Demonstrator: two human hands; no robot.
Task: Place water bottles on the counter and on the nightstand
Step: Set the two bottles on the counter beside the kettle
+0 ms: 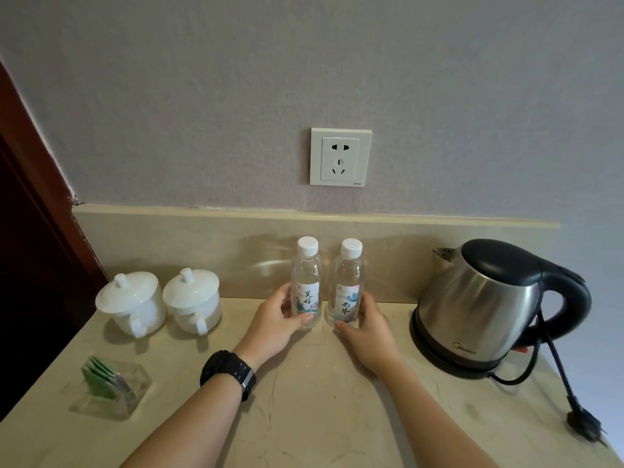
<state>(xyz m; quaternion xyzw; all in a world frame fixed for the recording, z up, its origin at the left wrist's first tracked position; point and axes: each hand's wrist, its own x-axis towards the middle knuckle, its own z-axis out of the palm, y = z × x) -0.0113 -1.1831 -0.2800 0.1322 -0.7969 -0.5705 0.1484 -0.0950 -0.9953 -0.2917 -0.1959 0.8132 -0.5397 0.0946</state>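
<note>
Two small clear water bottles with white caps stand upright side by side on the beige stone counter (304, 417), close to its backsplash. My left hand (277, 324) wraps the lower part of the left bottle (306, 282), thumb across its front. My right hand (366, 332) holds the base of the right bottle (348, 285), fingers behind it. Both bottles carry pale labels with dark characters. A black watch sits on my left wrist.
Two white lidded cups (158, 302) stand at the left. A clear tray of green sachets (108, 383) lies front left. A steel kettle (486, 309) on its base fills the right, its cord and plug (584, 423) trailing forward. A wall socket (340, 157) is above.
</note>
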